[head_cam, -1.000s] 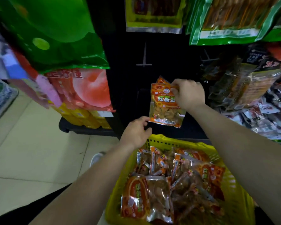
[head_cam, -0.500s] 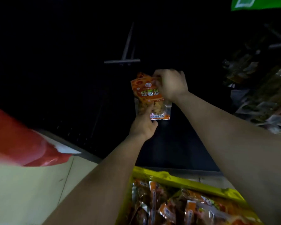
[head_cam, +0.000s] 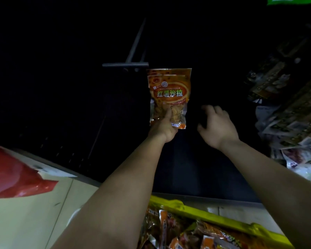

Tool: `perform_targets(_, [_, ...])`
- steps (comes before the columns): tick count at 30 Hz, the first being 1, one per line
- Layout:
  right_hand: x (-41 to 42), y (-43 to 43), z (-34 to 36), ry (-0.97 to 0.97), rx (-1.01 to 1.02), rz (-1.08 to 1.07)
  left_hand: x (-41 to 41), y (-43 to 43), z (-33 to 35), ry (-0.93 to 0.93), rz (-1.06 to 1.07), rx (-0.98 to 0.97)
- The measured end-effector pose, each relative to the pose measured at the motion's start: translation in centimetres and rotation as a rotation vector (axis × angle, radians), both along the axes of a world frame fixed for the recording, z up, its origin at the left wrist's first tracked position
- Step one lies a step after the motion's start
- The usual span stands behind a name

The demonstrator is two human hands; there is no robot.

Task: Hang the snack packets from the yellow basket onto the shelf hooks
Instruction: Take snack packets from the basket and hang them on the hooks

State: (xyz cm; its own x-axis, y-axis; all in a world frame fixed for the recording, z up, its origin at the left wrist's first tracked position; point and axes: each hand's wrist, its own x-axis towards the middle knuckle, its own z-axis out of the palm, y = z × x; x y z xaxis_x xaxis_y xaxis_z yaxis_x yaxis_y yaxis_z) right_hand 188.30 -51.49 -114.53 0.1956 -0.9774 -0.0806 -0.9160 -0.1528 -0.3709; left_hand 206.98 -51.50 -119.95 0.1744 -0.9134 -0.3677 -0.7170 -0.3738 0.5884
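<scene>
One orange packet (head_cam: 169, 94) raised, one yellow basket (head_cam: 223, 220), two hands.

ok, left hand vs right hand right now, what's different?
The left hand grips the orange snack packet by its bottom edge, holding it upright; the right hand holds nothing, fingers spread. The left hand is closed around the packet; the right hovers beside it, apart. Both are raised toward the dark shelf.

I face a dark, dimly lit shelf back panel (head_cam: 61, 78); pale floor tiles (head_cam: 25, 221) lie below it, and crowded hanging packets (head_cam: 285, 114) right of it.
</scene>
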Motion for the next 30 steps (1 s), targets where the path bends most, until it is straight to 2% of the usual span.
perform_targets(3, [-0.8,1.6,-1.1,0.024,0.133,0.02,0.0,0.0,0.6,0.007,-0.027,0.006])
perform_targets(8, [-1.6,4.7,-0.8,0.052,0.198,0.037,0.4,3.2,2.7,-0.044,-0.099,0.001])
perform_targets(14, [-3.0,10.6,3.5,0.032,0.24,0.03,0.9,10.8,8.3,-0.113,-0.164,-0.013])
perform_targets(20, [-5.5,18.8,8.2,0.012,0.209,0.004,0.9,20.7,13.6,-0.119,-0.166,-0.107])
perform_targets(25, [-7.7,25.5,7.9,0.006,0.176,0.028,0.0,29.0,11.9,-0.164,-0.221,0.005])
perform_targets(30, [-8.9,29.2,3.6,0.121,0.36,0.108,-1.8,33.3,7.2,-0.134,-0.259,0.193])
